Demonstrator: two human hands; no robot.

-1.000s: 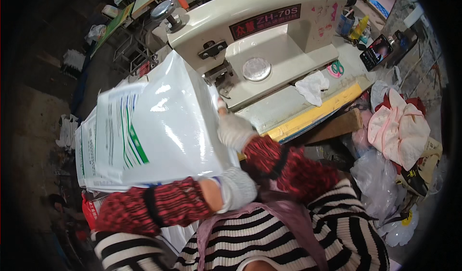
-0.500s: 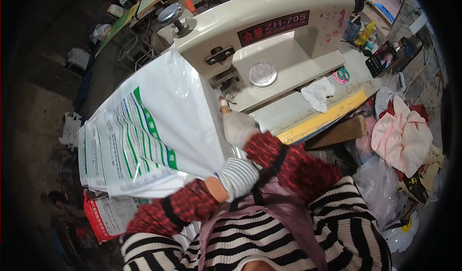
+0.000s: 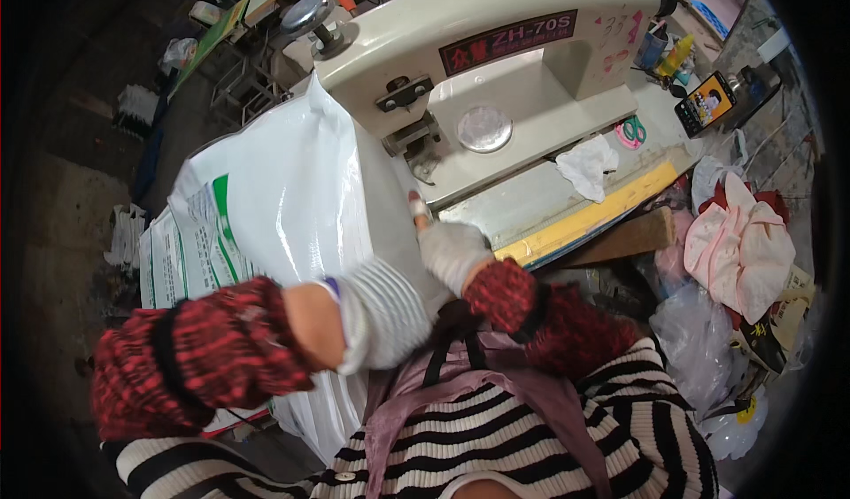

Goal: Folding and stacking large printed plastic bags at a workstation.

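Note:
A large white woven plastic bag (image 3: 292, 180) with green stripes and print stands upright along the left end of a cream industrial sewing machine (image 3: 549, 65). My right hand (image 3: 452, 249), in a whitish glove with a bare fingertip, grips the bag's right edge just below the machine's needle and presser foot (image 3: 416, 149). One digit points up along that edge; the other fingers are mostly hidden. My left hand (image 3: 385, 313), in a ribbed white glove, lies against the near part of the bag, its fingers turned away out of sight.
On the machine table lie a white rag (image 3: 587, 169) and green-and-pink scissors (image 3: 631, 132). A phone (image 3: 708, 103) stands at the right, near a cup of tools (image 3: 652, 46). Below, pale pink cloth (image 3: 744, 251) and clear plastic bags (image 3: 695, 348) are heaped beside a wooden board (image 3: 620, 238).
The bag has swung more upright and creased, hiding much of its print. My left forearm has shifted left, and my right hand has slid slightly nearer to me along the edge.

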